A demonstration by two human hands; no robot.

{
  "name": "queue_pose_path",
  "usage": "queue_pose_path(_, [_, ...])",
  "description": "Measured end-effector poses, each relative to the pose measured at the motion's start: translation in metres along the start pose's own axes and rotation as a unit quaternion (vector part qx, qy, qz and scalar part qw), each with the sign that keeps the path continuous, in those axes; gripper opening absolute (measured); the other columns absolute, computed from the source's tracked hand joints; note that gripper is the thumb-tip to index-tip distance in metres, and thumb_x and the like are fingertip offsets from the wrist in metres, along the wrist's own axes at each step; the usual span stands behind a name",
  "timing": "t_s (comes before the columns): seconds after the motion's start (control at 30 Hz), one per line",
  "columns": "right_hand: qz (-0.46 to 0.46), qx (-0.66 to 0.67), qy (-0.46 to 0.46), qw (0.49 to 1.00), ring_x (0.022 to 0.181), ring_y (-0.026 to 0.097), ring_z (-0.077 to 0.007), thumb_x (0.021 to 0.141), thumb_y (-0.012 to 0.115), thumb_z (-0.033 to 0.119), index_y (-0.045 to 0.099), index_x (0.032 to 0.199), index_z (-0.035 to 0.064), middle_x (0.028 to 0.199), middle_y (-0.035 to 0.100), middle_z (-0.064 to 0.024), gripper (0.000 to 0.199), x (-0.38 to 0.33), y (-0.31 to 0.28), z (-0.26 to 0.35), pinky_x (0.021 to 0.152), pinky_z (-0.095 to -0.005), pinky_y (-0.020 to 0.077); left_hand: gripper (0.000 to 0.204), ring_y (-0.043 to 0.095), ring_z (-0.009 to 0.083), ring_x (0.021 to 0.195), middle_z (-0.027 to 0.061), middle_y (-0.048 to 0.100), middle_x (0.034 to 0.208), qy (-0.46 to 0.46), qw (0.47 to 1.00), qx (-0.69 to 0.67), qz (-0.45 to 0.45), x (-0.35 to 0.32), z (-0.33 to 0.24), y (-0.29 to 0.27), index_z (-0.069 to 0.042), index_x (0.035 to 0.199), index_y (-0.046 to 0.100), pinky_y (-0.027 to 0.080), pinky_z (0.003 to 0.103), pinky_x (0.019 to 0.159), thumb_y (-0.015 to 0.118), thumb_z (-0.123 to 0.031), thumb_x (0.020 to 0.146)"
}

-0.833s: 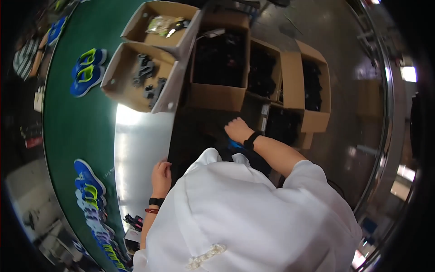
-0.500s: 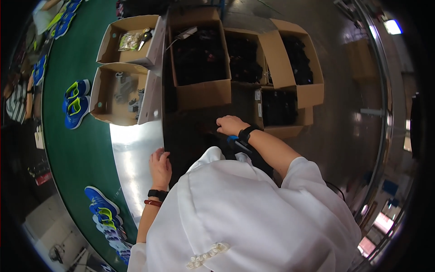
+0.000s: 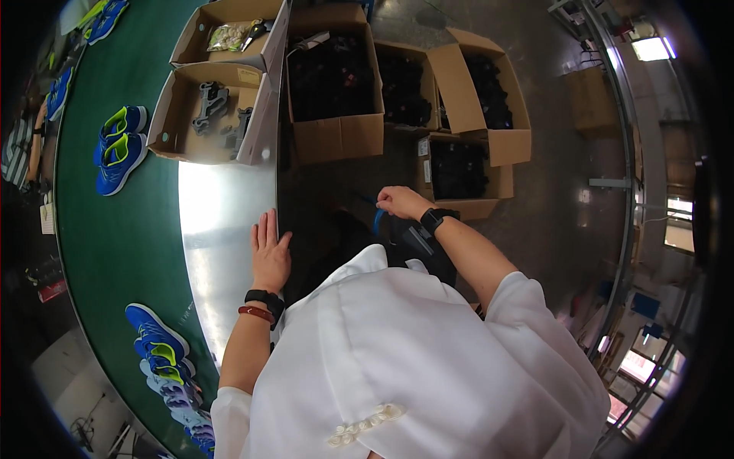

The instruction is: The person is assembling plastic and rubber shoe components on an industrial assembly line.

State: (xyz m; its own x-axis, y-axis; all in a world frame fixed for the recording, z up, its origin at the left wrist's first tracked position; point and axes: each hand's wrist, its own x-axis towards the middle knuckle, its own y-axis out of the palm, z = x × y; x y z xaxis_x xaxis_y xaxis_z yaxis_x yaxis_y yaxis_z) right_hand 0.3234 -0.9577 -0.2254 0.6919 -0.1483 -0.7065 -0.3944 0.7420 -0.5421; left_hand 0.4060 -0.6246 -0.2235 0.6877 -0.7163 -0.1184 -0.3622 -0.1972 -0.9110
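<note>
My left hand [image 3: 271,252] lies open, fingers stretched, on the shiny metal edge [image 3: 229,222] of a green bench, with nothing held. My right hand [image 3: 405,203] is closed in a pinch in front of my waist. A thin blue strip [image 3: 378,220] runs by its fingertips and appears caught between them. Beneath that hand is a dark grey and black item [image 3: 413,239] with light stripes, partly hidden by my white top. Just beyond my left hand, an open carton [image 3: 164,141] on the bench contains several grey plastic parts [image 3: 210,107].
A second carton [image 3: 187,50] behind it holds a clear bag and scissors [image 3: 256,32]. Brown boxes [image 3: 336,138] filled with black items stand ahead on the floor. Blue running shoes [image 3: 121,164] sit on the green surface [image 3: 92,245], with more shoes [image 3: 164,344] nearer me.
My left hand has moved slightly forward and its fingers have straightened on the metal edge. My right hand has shifted a little right, and the blue strip now reaches its fingertips.
</note>
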Motion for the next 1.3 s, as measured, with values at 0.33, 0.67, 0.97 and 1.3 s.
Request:
queue_pose_path(0.33, [-0.079,0.347,0.089,0.930,0.065,0.060,-0.0114,0.091,0.053,0.019,0.060,0.098,0.0049,0.080,0.063,-0.0056,0.018,-0.011,0.019,-0.027,0.057,-0.0227,0.0471,0.031,0.021,0.0322,0.139,0.0163,0.022,0.150,0.017,0.999,0.014,-0.026,0.002,0.008,0.009,-0.011,0.105,0.066,0.017,0.046,0.113,0.057,-0.003,0.076])
queue_pose_path(0.67, [-0.134,0.498,0.059,0.855,0.063,0.059,-0.0119,0.092,0.049,0.017,0.060,0.096,0.0043,0.078,0.063,-0.0053,0.017,0.023,-0.004,0.014,0.056,-0.0236,0.0466,0.023,0.045,0.0327,0.122,0.0181,0.049,0.131,-0.008,0.996,-0.047,-0.071,0.023,-0.006,-0.022,-0.009,0.095,0.068,0.034,0.045,0.102,0.061,-0.002,0.074])
queue_pose_path(0.97, [-0.277,0.417,-0.156,0.852,0.058,0.059,-0.0120,0.091,0.054,0.016,0.061,0.094,0.0011,0.070,0.063,-0.0068,0.017,0.070,-0.121,0.116,0.056,-0.0247,0.0468,0.041,0.064,0.0207,0.092,0.0144,0.064,0.104,-0.129,0.715,-0.624,0.287,0.144,-0.111,-0.117,0.002,0.121,0.051,0.051,0.031,0.085,0.044,-0.032,0.099])
queue_pose_path(1.3, [-0.396,0.266,-0.310,0.823,0.059,0.060,-0.0082,0.090,0.057,0.017,0.063,0.095,0.0051,0.067,0.064,-0.0028,0.014,0.042,-0.176,0.198,0.056,-0.0215,0.0482,0.051,0.062,0.0242,0.096,0.0150,0.062,0.106,-0.149,0.505,-0.795,0.300,0.167,-0.144,-0.122,-0.001,0.113,0.054,0.048,0.037,0.091,0.032,-0.045,0.099])
